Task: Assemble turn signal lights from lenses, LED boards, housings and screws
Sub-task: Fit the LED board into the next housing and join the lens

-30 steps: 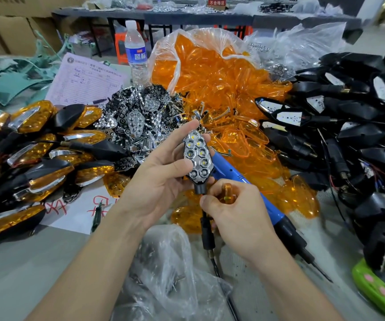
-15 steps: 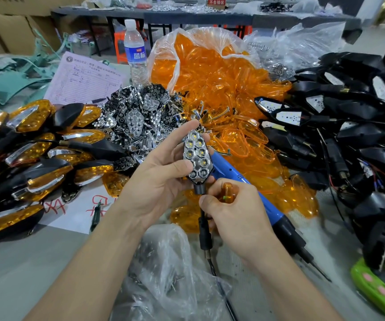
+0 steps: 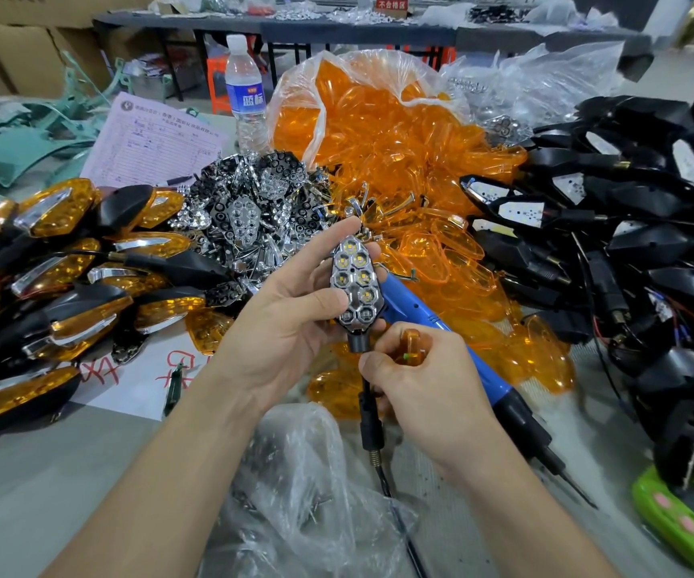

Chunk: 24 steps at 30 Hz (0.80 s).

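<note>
At frame centre, the left hand [image 3: 291, 323] is gripping the turn signal housing [image 3: 357, 285] upright, reflector facing up, while at five o'clock beside it the right hand [image 3: 428, 390] is pinching an amber lens [image 3: 411, 348] above the blue screwdriver [image 3: 453, 348].

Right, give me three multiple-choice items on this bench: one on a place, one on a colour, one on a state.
1. Where does the water bottle stand?
A. behind the pile of chrome reflectors
B. on the green tray
C. among the black housings

2. What colour is the screwdriver handle on the table?
A. red
B. blue
C. yellow

3. How is the unit in the left hand?
A. sealed under an amber lens
B. bare housing, nothing fitted
C. reflector exposed, no lens on it

Answers: 1 A, the bottle rises beyond the chrome heap. 2 B, the handle is blue. 3 C, the LED cells show uncovered, while the right hand holds an amber lens.
</note>
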Each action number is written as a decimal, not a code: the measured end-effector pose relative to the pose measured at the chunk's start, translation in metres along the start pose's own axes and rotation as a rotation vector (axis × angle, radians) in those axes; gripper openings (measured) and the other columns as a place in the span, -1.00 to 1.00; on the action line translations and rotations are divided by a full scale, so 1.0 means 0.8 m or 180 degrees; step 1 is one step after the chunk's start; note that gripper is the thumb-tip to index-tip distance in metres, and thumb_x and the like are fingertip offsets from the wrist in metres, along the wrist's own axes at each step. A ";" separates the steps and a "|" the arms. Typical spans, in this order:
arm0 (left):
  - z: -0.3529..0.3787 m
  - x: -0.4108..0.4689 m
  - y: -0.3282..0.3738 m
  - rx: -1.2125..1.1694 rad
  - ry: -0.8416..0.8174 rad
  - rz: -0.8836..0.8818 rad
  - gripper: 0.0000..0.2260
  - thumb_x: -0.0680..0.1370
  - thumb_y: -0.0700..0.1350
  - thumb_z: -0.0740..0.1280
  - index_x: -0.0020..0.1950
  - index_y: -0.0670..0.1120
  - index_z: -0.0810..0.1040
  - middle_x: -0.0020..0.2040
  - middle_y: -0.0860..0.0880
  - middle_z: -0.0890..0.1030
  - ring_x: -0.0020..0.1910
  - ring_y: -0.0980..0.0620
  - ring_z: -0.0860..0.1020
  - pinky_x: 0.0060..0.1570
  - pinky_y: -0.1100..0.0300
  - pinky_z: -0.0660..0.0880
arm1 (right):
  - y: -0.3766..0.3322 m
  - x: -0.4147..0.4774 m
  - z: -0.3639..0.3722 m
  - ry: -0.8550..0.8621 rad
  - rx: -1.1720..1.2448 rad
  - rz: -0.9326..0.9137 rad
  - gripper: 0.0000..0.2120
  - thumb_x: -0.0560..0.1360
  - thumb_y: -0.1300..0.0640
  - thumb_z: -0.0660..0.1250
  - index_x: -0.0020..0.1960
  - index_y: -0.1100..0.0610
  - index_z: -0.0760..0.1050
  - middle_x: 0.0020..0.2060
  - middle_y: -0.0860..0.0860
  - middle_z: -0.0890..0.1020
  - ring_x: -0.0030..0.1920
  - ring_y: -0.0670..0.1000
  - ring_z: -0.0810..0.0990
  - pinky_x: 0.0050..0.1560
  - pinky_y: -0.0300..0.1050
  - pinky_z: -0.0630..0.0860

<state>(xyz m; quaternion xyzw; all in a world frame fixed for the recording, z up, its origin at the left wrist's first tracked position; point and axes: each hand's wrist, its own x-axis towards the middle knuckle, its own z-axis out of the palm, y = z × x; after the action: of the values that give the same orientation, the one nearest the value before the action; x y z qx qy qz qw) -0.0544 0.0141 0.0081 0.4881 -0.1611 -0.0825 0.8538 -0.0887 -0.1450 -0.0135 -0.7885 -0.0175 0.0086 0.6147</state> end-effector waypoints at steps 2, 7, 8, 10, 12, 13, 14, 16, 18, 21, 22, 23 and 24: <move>0.000 0.000 0.000 -0.0007 0.0014 -0.0014 -0.44 0.48 -0.40 0.27 0.42 0.01 0.55 0.34 -0.13 0.62 0.28 -0.11 0.62 -0.02 -0.05 0.67 | 0.000 0.000 0.000 -0.0023 0.0057 0.0008 -0.89 0.33 0.05 0.40 -0.32 0.06 0.54 -0.44 0.00 0.53 -0.37 0.07 0.50 -0.25 0.26 0.61; 0.000 0.000 0.000 -0.0017 0.0019 -0.0022 -0.44 0.47 -0.41 0.27 0.35 0.07 0.64 0.35 -0.15 0.62 0.28 -0.12 0.62 -0.02 -0.05 0.67 | 0.001 0.000 0.001 -0.0027 0.0078 0.0031 -0.88 0.33 0.05 0.40 -0.32 0.07 0.54 -0.43 0.00 0.53 -0.36 0.07 0.50 -0.23 0.30 0.60; 0.000 0.000 0.000 -0.0023 0.0023 -0.0024 -0.44 0.47 -0.41 0.27 0.34 0.07 0.65 0.35 -0.15 0.62 0.28 -0.12 0.62 -0.02 -0.06 0.68 | 0.001 0.000 0.001 -0.0026 0.0079 0.0033 -0.88 0.33 0.05 0.40 -0.32 0.08 0.54 -0.43 0.01 0.54 -0.36 0.08 0.50 -0.23 0.31 0.60; -0.001 0.000 0.000 -0.0042 0.0045 -0.0031 -0.43 0.46 -0.42 0.27 0.34 0.06 0.64 0.33 -0.15 0.63 0.26 -0.11 0.63 -0.02 -0.08 0.69 | 0.000 0.000 0.001 -0.0038 0.0078 0.0043 -0.88 0.33 0.05 0.40 -0.31 0.09 0.54 -0.43 0.03 0.54 -0.35 0.09 0.51 -0.22 0.32 0.60; 0.000 0.001 0.000 -0.0059 0.0096 -0.0029 -0.44 0.45 -0.43 0.27 0.34 0.03 0.65 0.30 -0.15 0.65 0.23 -0.11 0.65 -0.01 -0.11 0.69 | -0.001 -0.001 0.000 -0.0066 0.0070 0.0054 -0.87 0.33 0.05 0.40 -0.29 0.10 0.54 -0.41 0.07 0.55 -0.34 0.08 0.52 -0.21 0.32 0.61; 0.000 0.001 -0.001 -0.0053 0.0137 -0.0025 -0.44 0.44 -0.43 0.27 0.33 0.02 0.66 0.28 -0.14 0.66 0.21 -0.10 0.66 -0.02 -0.12 0.70 | -0.001 -0.001 0.000 -0.0078 0.0051 0.0054 -0.87 0.33 0.05 0.40 -0.28 0.11 0.55 -0.40 0.10 0.56 -0.34 0.08 0.52 -0.21 0.32 0.62; 0.000 0.001 -0.001 -0.0032 0.0187 -0.0018 -0.44 0.43 -0.43 0.28 0.32 0.02 0.67 0.25 -0.14 0.67 0.20 -0.10 0.66 -0.03 -0.12 0.70 | -0.002 -0.002 0.000 -0.0087 0.0021 0.0054 -0.87 0.33 0.04 0.39 -0.28 0.11 0.55 -0.38 0.12 0.58 -0.35 0.07 0.52 -0.20 0.31 0.62; 0.000 0.001 -0.003 0.0035 0.0294 0.0012 -0.44 0.42 -0.42 0.30 0.29 0.05 0.69 0.22 -0.13 0.69 0.16 -0.10 0.68 -0.06 -0.10 0.70 | -0.002 -0.002 -0.001 -0.0111 -0.0010 0.0063 -0.88 0.34 0.04 0.39 -0.28 0.09 0.56 -0.37 0.14 0.59 -0.36 0.07 0.52 -0.22 0.26 0.62; -0.001 0.001 -0.003 0.0092 0.0384 0.0043 -0.44 0.43 -0.41 0.32 0.30 0.10 0.69 0.18 -0.13 0.70 0.11 -0.09 0.68 -0.07 -0.08 0.69 | -0.002 -0.002 -0.002 -0.0129 0.0057 0.0102 -0.90 0.35 0.06 0.40 -0.28 0.09 0.56 -0.40 0.15 0.57 -0.40 0.07 0.52 -0.29 0.17 0.62; 0.001 0.000 -0.004 0.0149 0.0415 0.0066 -0.43 0.45 -0.39 0.33 0.34 0.10 0.65 0.16 -0.15 0.71 0.07 -0.10 0.68 -0.09 -0.06 0.69 | 0.000 -0.001 -0.003 -0.0141 0.0123 0.0183 -0.90 0.32 0.07 0.41 -0.29 0.09 0.54 -0.45 0.08 0.55 -0.45 0.05 0.50 -0.35 0.04 0.57; 0.002 -0.001 -0.004 0.0163 0.0396 0.0075 -0.44 0.46 -0.40 0.32 0.36 0.07 0.64 0.16 -0.13 0.71 0.08 -0.10 0.68 -0.10 -0.05 0.69 | 0.000 -0.001 -0.003 -0.0148 0.0117 0.0197 -0.89 0.32 0.07 0.41 -0.29 0.09 0.54 -0.45 0.06 0.55 -0.46 0.04 0.50 -0.36 0.02 0.57; 0.003 -0.001 -0.004 0.0194 0.0383 0.0082 -0.44 0.47 -0.40 0.31 0.37 0.04 0.62 0.16 -0.12 0.71 0.10 -0.09 0.68 -0.10 -0.05 0.69 | 0.001 -0.001 -0.003 -0.0153 0.0113 0.0209 -0.89 0.31 0.06 0.41 -0.29 0.09 0.55 -0.45 0.06 0.55 -0.46 0.04 0.51 -0.37 0.01 0.57; 0.004 -0.001 -0.004 0.0248 0.0393 0.0082 -0.45 0.47 -0.41 0.31 0.38 0.03 0.60 0.17 -0.10 0.71 0.10 -0.08 0.68 -0.09 -0.05 0.69 | 0.001 0.000 -0.003 -0.0152 0.0117 0.0219 -0.90 0.31 0.06 0.41 -0.28 0.09 0.55 -0.46 0.05 0.55 -0.46 0.03 0.51 -0.37 0.00 0.56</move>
<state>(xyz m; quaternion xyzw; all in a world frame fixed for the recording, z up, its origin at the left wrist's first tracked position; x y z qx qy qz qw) -0.0563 0.0104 0.0066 0.5230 -0.1175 -0.0350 0.8435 -0.0886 -0.1474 -0.0134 -0.7768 -0.0049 0.0489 0.6278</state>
